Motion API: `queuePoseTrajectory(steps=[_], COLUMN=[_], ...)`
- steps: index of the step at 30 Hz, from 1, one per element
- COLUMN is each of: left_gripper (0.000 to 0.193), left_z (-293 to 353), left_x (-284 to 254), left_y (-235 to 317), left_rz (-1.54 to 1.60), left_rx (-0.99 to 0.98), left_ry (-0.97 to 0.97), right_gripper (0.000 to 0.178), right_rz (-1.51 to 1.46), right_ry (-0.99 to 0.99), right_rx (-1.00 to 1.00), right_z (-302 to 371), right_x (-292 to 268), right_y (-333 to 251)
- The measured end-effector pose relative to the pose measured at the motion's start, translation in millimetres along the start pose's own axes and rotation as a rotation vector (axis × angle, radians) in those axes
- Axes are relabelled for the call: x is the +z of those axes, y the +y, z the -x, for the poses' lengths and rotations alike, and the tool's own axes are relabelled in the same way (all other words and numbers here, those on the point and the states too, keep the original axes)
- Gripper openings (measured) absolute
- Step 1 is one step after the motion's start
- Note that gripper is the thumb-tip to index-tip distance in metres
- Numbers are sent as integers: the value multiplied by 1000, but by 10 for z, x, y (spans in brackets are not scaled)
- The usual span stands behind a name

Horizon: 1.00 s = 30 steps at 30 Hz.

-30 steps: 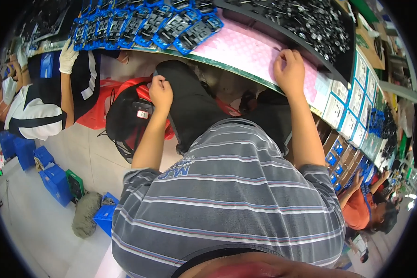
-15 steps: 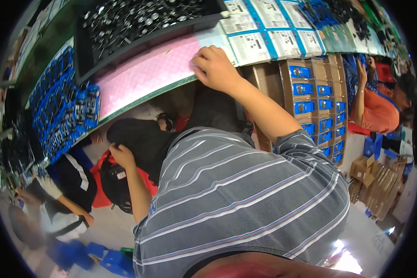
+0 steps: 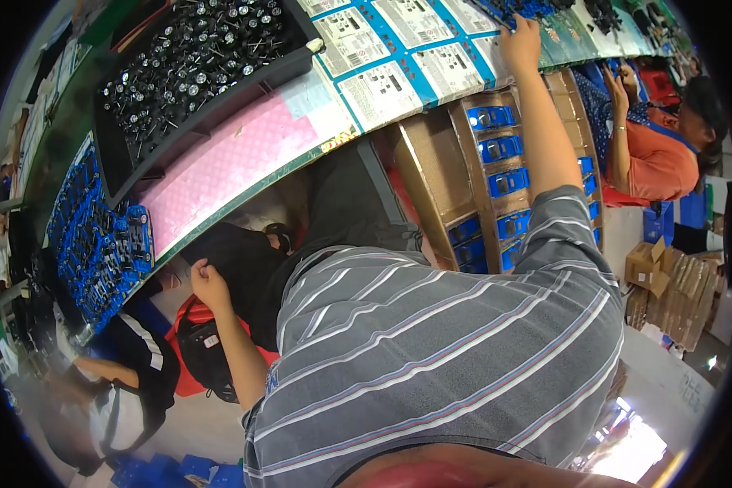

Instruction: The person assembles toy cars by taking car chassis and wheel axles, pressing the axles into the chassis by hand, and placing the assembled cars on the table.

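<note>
We cannot see what our right hand is touching at the far part of the counter. It is stretched out over the row of printed sheets with blue borders, and its fingers reach a heap of blue parts near the upper rim, where the picture bends and becomes small. Whether the grip there is closed on one of the blue parts or only resting on them, we cannot tell; the fingertips are hidden behind the back of the hand.

Our left hand is low, under the edge of the counter, beside the dark trousers. Its fingers are curled, the grip looks closed, but whether something is inside it is not visible. Just below it there is a red and black bag.

A big part of the picture is covered by our striped grey shirt, which hides the floor and our lap.

On the counter, well apart from both hands, a black tray holds many small dark metal parts, next to a pink mat. Left of it lie blue holders in rows. Under the counter stand cardboard boxes with blue pieces. At right sits a person in an orange shirt; at lower left another person is blurred.
</note>
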<state>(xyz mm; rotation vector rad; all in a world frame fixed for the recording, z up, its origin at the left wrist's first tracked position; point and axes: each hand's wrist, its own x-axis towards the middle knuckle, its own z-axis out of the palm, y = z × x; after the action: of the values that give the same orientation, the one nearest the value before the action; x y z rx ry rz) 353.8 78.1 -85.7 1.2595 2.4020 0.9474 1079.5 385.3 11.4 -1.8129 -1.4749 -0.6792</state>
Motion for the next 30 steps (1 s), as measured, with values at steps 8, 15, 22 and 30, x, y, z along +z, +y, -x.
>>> queuePoseTrajectory(steps=[8, 15, 22, 30], left_gripper=[11, 39, 48, 54], left_z=[433, 518, 228, 36], left_x=[105, 463, 375, -4], left_y=[1504, 2464, 2485, 2182], left_rz=[350, 1123, 1445, 1501], left_rx=[324, 64, -161, -100], left_ry=[-359, -961, -815, -706], right_gripper=[22, 11, 16, 23], right_rz=[-42, -692, -1115, -601], right_ry=[-76, -306, -460, -716], right_rx=[-30, -84, -459, -498], right_z=[131, 1208, 1064, -230], right_x=[-297, -1663, -1811, -578], right_y=[-296, -2380, -3224, -3793])
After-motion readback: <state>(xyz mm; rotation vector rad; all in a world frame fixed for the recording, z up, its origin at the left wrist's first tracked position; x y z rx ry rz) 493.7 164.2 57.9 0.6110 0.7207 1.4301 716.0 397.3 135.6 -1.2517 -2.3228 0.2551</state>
